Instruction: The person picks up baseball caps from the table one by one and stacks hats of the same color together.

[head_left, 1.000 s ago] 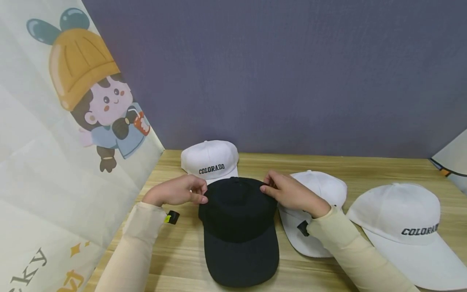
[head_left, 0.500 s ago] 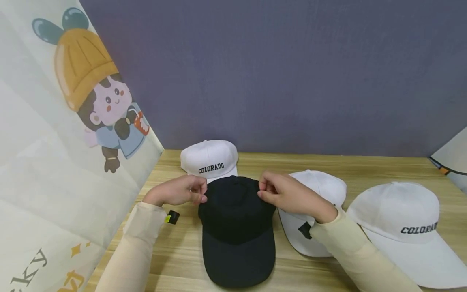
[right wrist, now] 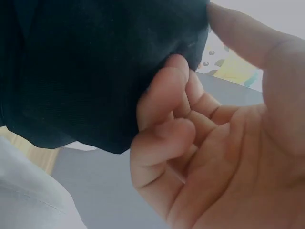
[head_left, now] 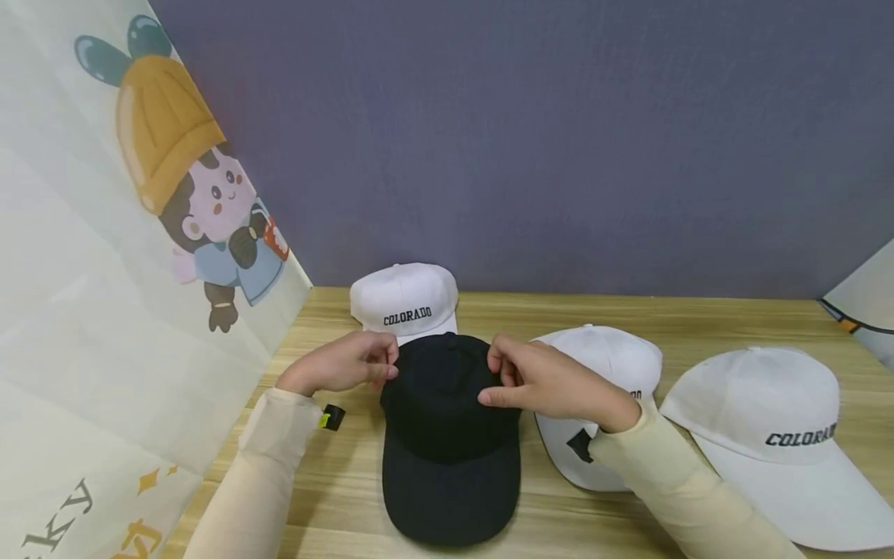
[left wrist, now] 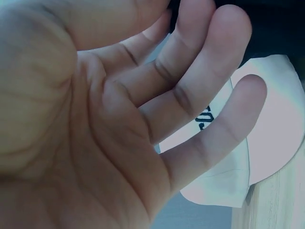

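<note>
While L hand [head_left: 344,362] & R hand [head_left: 552,381] are pinching black cap [head_left: 450,442] by its sides, it's partly blocking back white cap [head_left: 407,293].
I'm thinking soft, level pinches are prob. working best, w/o denting it.

Soft, even light fills the head view; faint shadows mark the pale wood-grain surface [head_left: 349,481], the black fabric cap [head_left: 447,427] loses detail, and wrist views look hazy.

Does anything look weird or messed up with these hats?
Nothing looks torn or spilled. The black cap, held by the left hand and right hand, is just the odd colour out: the back cap, middle cap and right cap are white with dark letters.
</note>
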`<state>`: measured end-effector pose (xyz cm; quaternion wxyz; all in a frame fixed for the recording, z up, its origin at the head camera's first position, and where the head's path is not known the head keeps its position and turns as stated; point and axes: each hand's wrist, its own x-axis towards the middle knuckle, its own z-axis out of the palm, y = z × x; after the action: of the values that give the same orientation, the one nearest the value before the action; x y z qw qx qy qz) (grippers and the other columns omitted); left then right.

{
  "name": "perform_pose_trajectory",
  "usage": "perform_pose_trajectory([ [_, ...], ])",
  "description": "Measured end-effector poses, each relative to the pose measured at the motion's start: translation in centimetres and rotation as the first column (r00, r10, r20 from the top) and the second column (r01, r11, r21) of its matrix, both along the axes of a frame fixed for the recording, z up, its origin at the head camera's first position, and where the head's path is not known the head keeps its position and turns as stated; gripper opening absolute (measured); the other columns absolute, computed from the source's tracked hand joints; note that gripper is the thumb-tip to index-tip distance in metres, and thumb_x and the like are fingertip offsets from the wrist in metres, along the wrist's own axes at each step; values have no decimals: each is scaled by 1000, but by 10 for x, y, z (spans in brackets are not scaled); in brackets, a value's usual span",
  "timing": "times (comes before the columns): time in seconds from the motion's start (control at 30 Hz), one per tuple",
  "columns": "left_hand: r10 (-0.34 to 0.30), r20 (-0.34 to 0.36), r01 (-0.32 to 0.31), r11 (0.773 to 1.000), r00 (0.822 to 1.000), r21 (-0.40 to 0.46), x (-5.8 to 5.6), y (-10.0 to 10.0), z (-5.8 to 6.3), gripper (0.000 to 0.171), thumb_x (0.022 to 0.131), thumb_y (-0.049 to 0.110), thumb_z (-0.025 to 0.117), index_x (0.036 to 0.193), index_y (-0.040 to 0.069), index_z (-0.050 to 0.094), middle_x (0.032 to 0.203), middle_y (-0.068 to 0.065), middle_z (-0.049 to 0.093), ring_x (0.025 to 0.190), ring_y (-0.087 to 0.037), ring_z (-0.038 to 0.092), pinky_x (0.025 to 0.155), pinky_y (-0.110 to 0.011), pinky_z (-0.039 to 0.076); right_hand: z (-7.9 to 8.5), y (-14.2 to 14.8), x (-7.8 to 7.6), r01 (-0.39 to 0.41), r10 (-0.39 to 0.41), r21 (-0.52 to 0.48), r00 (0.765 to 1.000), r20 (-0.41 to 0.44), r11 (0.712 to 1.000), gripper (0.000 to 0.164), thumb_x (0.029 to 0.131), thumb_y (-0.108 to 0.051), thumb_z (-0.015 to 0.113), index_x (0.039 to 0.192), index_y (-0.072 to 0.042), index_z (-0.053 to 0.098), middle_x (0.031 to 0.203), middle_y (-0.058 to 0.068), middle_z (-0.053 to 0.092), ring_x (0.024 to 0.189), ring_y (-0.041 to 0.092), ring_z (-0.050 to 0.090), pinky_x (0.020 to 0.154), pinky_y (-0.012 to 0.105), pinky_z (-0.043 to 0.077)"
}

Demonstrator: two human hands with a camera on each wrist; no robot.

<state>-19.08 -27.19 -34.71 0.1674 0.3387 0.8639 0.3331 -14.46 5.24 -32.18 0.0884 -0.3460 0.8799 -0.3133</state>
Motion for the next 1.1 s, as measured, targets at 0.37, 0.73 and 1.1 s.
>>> perform_pose_trajectory([
  [0.37,144,-58,-137,985,988,107,5,10,7,8,93,23,52,95,16,49,76,-6,56,66,-23,57,62,-33,44,-9,-3,-1,57,-57,36,998,-4,998,42,81,-58,57,93,-20,45,68,-9,52,56,9,48,55,28,40],
  [0.73,59,-196,-78,993,979,-89,38,37,25,88,63,68,67,133,28,32,121,4,32,109,-13,37,87,-28,35,-17,-4,-3,77,-77,53,997,-4,996,40,81,-58,57,93,-20,46,68,-10,52,57,8,49,55,28,40],
  [1.1,51,-273,-106,976,961,-191,38,46,13,111,53,69,71,142,31,17,124,9,25,116,-11,24,89,-28,33,-19,-4,-4,67,-68,58,998,4,996,40,83,-59,53,93,-21,46,69,-9,52,56,9,49,55,29,40],
])
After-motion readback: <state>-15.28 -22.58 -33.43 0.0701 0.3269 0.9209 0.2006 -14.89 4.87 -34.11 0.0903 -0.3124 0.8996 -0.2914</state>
